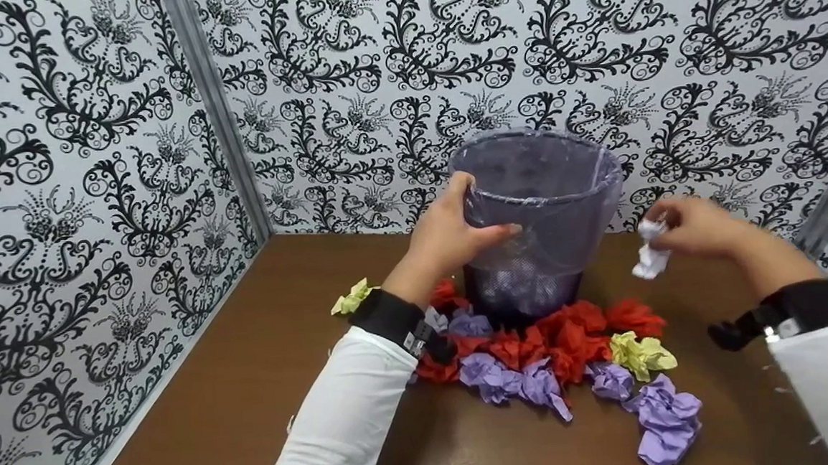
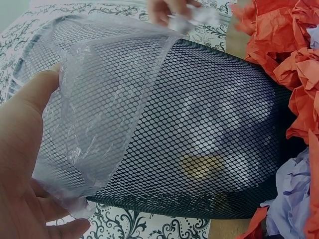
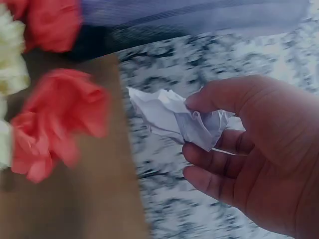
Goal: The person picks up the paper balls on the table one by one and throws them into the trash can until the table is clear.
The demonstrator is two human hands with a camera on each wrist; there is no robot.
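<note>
- One crumpled yellow ball point(image 1: 353, 299) lies farthest left of the papers, on the brown tabletop point(image 1: 251, 386), just beside the left forearm.
- The left hand point(image 1: 443, 238) has a wide grip on the left side of the mesh bin point(image 1: 543, 232), its thumb pressed on the clear liner point(image 2: 114, 99) folded over the rim.
- The bin stands upright or nearly so between the two hands, mouth up; crumpled pieces show through its lower mesh, a yellowish one point(image 2: 202, 165) among them.
- Red papers point(image 1: 567, 331) and purple ones crowd the near side of its base, with a second yellow piece point(image 1: 641, 355) to the right and a large purple one point(image 1: 666, 418) nearest the viewer.
- The white paper point(image 1: 650, 250) is pinched in the right hand point(image 1: 701, 229), apart from the bin and to its right. Its long axis hangs roughly up and down, below rim level in the head view, so the mouth lies up and to the left; the right hand alone carries it.
- Writing: the left sleeve point(image 1: 346, 416) bears faint letters, perhaps an X and an A, otherwise unreadable. Pale patches on both black wrist straps point(image 1: 383, 317) show nothing legible; no brand can be read.
</note>
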